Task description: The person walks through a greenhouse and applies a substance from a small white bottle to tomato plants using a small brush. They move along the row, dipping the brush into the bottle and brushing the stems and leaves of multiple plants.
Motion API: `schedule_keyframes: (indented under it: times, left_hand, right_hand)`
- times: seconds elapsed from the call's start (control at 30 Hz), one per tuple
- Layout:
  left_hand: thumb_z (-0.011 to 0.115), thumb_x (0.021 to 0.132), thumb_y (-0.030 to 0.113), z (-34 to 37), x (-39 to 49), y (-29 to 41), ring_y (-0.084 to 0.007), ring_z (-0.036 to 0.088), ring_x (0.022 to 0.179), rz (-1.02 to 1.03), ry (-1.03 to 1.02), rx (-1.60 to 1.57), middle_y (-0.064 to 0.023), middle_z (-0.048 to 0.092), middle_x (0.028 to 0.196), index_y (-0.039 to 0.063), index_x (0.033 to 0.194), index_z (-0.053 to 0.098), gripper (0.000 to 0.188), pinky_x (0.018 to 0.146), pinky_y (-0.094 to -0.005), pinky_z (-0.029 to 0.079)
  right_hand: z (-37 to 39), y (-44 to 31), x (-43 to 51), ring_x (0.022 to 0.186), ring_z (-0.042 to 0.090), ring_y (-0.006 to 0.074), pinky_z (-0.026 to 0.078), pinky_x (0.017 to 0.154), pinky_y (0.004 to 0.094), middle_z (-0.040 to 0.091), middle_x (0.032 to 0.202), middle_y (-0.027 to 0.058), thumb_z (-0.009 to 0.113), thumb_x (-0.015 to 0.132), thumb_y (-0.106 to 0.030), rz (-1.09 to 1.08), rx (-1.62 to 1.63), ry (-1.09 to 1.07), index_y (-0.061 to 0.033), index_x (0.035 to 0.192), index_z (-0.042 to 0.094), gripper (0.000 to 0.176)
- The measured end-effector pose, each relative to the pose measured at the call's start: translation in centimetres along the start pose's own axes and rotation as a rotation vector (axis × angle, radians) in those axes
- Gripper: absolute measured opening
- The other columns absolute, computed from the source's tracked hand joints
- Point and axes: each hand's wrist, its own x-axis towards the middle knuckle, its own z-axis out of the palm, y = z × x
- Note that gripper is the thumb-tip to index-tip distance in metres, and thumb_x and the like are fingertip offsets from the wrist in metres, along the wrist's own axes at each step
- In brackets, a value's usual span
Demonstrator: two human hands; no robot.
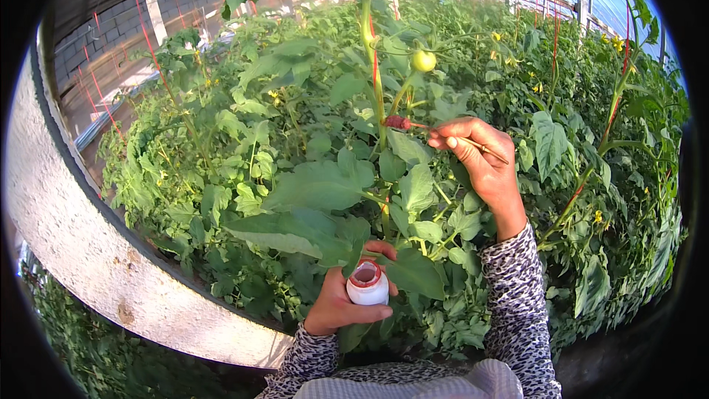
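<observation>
My right hand (482,160) pinches a thin stick applicator (476,145) between thumb and fingers. Its dark red, wrapped-looking tip (397,122) is at the thick stem of a tomato plant (379,97), below a side branch; whether it touches cannot be told. Lower down, my left hand (343,302) holds a small white bottle (368,292) upright. The bottle is uncapped, with red around its mouth. Broad leaves cover part of the left fingers. A red string winds along the stem, and a pale green tomato (424,61) hangs at its upper right.
Dense tomato plants with yellow flowers surround the stem. Another strung stem (609,122) rises at the right. A rough whitewashed post or beam (111,249) curves along the left. Red strings, white posts and a block wall (119,27) stand behind.
</observation>
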Motion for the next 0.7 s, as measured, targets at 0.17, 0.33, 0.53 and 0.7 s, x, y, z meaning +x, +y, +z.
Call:
schedule_keyframes:
  times: [0.17,0.33,0.53,0.7]
  left_hand:
    - [0.077,0.058,0.001,0.0,-0.5,-0.3,-0.0166,0.062,0.086,-0.036,0.039,0.004,-0.0109,0.047,0.121,0.002,0.116,0.048,0.065,0.077,-0.0301,0.049]
    - [0.078,0.056,0.001,0.3,-1.0,-0.2,-0.0181,0.063,0.085,-0.018,0.078,0.082,-0.0124,0.045,0.123,0.002,0.111,0.051,0.061,0.076,-0.0311,0.049]
    - [0.078,0.05,0.004,1.2,-1.6,0.2,-0.0209,0.062,0.08,0.002,0.258,0.071,-0.013,0.051,0.113,-0.002,0.111,0.051,0.067,0.07,-0.0318,0.05]
    - [0.077,0.047,0.007,1.8,-1.7,0.3,-0.0225,0.062,0.077,0.063,0.305,0.15,-0.0115,0.058,0.098,-0.004,0.116,0.048,0.075,0.066,-0.0315,0.049]
  right_hand:
    - [-0.7,0.1,0.4,0.087,0.065,0.0216,0.051,0.079,0.0307,0.063,0.098,0.0144,0.055,0.089,-0.004,-0.07,0.101,0.107,0.0065,0.095,0.06,0.013]
    - [-0.6,0.5,0.0,0.088,0.065,0.0223,0.051,0.08,0.0313,0.062,0.1,0.014,0.054,0.089,-0.003,-0.084,0.129,0.112,0.0056,0.096,0.06,0.013]
    - [0.6,1.7,-1.0,0.079,0.064,0.0186,0.05,0.073,0.0277,0.064,0.088,0.0103,0.055,0.085,0.001,-0.104,0.049,0.039,0.0039,0.092,0.06,0.009]
    - [0.8,2.1,-1.3,0.078,0.063,0.0195,0.049,0.071,0.0279,0.063,0.086,0.0103,0.055,0.084,0.001,-0.089,0.068,-0.017,0.003,0.092,0.06,0.009]
